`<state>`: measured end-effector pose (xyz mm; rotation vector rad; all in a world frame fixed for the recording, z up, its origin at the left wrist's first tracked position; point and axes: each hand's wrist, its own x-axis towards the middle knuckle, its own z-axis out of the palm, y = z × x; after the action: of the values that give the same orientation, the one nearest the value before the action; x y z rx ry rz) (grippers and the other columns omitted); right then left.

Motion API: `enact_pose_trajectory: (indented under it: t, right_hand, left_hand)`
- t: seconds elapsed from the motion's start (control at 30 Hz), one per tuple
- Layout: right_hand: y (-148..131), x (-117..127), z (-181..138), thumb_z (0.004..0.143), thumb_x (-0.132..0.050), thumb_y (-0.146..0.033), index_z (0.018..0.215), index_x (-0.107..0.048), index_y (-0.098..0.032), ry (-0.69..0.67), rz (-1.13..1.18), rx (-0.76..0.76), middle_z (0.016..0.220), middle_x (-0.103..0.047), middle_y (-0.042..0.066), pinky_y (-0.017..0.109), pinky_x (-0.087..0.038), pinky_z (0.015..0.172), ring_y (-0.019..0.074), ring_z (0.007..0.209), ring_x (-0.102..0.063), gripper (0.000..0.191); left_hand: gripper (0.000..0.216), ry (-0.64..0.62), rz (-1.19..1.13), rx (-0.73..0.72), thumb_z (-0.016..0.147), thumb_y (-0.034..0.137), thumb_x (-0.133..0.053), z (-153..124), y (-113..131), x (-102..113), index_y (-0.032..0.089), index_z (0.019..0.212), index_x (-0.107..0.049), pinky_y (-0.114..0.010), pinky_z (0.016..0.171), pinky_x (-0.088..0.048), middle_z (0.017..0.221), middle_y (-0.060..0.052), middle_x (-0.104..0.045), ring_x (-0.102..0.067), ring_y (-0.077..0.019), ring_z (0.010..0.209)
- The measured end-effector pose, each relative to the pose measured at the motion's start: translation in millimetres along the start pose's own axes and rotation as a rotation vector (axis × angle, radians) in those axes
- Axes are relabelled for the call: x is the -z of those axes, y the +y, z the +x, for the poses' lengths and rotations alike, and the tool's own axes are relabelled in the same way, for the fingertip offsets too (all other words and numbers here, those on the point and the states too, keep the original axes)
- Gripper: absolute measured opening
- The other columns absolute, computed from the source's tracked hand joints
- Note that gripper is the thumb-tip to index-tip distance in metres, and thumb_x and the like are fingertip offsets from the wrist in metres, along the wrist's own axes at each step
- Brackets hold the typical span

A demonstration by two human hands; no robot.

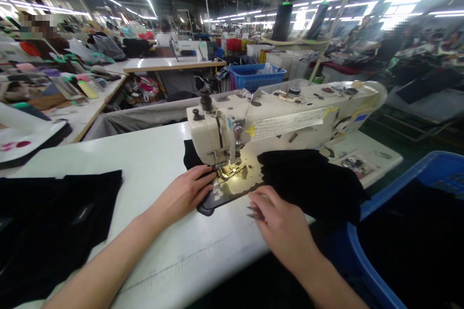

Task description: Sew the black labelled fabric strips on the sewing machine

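A white sewing machine stands on the pale table, its lamp lighting the needle plate. My left hand lies with outstretched fingers beside the presser foot, fingertips close to the needle. Just behind those fingers, a piece of black fabric shows, partly hidden by the machine head. In front of the machine bed, my right hand is closed on what look like small thread snips; their grey tips point left, and the rest is hidden in the fingers.
More black fabric is heaped right of the needle, and dark pieces lie at the left. A blue basket holding black cloth stands at the right. Thread cones rise behind the machine. Other workstations and people fill the background.
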<state>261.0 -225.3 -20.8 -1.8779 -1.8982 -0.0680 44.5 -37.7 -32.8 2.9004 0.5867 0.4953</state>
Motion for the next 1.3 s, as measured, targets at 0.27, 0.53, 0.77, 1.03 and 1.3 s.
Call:
enact_pose_trajectory:
  t: [0.27,0.53,0.77,1.03,1.3]
  right_hand:
    - [53,25,-13,0.093,-0.067,-0.028,0.107,-0.072,-0.020,0.047,-0.253,-0.255,0.106,-0.068,0.002,0.026,-0.047,0.049,0.0135,0.061,-0.067,0.017]
    - [63,21,-7,0.093,-0.061,-0.019,0.091,-0.070,-0.019,0.129,-0.270,-0.128,0.095,-0.072,0.000,0.024,-0.043,0.047,0.0131,0.060,-0.067,0.010]
    - [26,72,-8,0.094,-0.063,-0.024,0.099,-0.072,-0.021,0.788,0.077,-0.140,0.089,-0.074,0.003,0.022,-0.051,0.061,0.0138,0.069,-0.067,0.011]
    - [-15,62,0,0.090,-0.066,-0.051,0.089,-0.073,-0.019,0.108,0.986,-0.520,0.064,-0.054,-0.003,0.022,-0.040,0.052,0.0115,0.057,-0.048,0.033]
    - [-40,25,2,0.087,-0.068,-0.047,0.093,-0.069,-0.018,-0.177,1.278,-0.519,0.079,-0.062,0.000,0.025,-0.044,0.066,0.0138,0.071,-0.054,0.029]
  left_hand:
    - [0.043,0.040,-0.025,0.018,0.104,0.040,-0.041,0,-5,-2,0.016,0.126,-0.069,-0.044,0.105,-0.053,0.130,-0.015,-0.064,-0.063,-0.0294,0.119]
    - [0.046,0.024,0.018,0.038,0.105,0.040,-0.037,1,-3,-4,0.015,0.127,-0.069,-0.045,0.105,-0.053,0.134,-0.016,-0.062,-0.062,-0.0293,0.122]
    - [0.060,0.012,0.094,0.158,0.103,0.053,-0.030,-27,2,12,0.015,0.119,-0.074,-0.046,0.096,-0.058,0.127,-0.017,-0.068,-0.068,-0.0315,0.111]
    - [0.055,0.107,-0.116,0.476,0.094,0.064,-0.042,-35,60,61,0.022,0.094,-0.079,-0.050,0.090,-0.055,0.097,-0.011,-0.077,-0.072,-0.0321,0.089]
    - [0.027,0.104,-0.981,0.649,0.074,0.046,-0.076,11,110,61,0.021,0.082,-0.079,-0.033,0.075,-0.057,0.083,-0.005,-0.077,-0.070,-0.0230,0.079]
